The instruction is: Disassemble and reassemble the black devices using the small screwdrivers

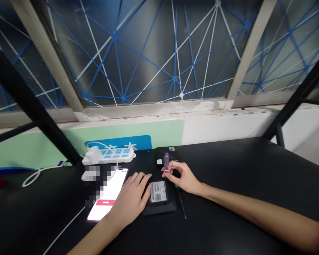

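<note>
A small screwdriver with a clear purple handle stands upright in the fingertips of my right hand, near the far edge of a black box. Its tip is hidden. The black box-shaped device lies on the table with a white printed label on top. My left hand is open, palm down, fingers stretched out, with the thumb against the device's left side. A lit phone lies left of that hand. Just right of the device rests a second screwdriver, green near its upper end.
Behind my right hand lies another flat black object with small white stickers. A white power strip with a plugged-in charger sits against the wall. A white cable runs across the left side. Black frame legs stand at both sides.
</note>
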Tool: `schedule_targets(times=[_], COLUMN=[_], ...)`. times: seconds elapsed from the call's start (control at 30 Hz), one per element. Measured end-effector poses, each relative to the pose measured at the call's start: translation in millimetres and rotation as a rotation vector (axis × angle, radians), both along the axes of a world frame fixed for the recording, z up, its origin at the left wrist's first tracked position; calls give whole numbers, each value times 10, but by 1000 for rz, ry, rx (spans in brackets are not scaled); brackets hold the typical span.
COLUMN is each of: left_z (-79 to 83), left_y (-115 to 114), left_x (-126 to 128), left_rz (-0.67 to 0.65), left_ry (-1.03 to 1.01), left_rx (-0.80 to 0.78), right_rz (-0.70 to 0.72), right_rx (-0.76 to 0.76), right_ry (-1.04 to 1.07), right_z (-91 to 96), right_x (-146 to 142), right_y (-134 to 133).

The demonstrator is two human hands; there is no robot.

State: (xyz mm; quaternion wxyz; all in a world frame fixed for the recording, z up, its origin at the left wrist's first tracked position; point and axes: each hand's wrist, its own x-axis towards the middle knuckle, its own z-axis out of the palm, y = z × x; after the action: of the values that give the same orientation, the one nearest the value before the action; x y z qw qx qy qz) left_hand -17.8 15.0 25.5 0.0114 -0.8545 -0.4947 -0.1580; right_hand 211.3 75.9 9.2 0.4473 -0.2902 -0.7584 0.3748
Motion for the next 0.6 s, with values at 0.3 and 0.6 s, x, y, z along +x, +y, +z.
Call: schedule_targets(times=[0.3, 0.6], left_z=[8, 13], left_y=[9, -7], left_x=[7, 7], left_rz=[-7, -4], left_ry=[-2, -11], left_rx=[11, 29], right_rz=[-27, -68], right_rx=[12, 86], right_ry=[13, -27], right_z=[-44, -52], right_x=[-17, -7], right_y=[18, 24])
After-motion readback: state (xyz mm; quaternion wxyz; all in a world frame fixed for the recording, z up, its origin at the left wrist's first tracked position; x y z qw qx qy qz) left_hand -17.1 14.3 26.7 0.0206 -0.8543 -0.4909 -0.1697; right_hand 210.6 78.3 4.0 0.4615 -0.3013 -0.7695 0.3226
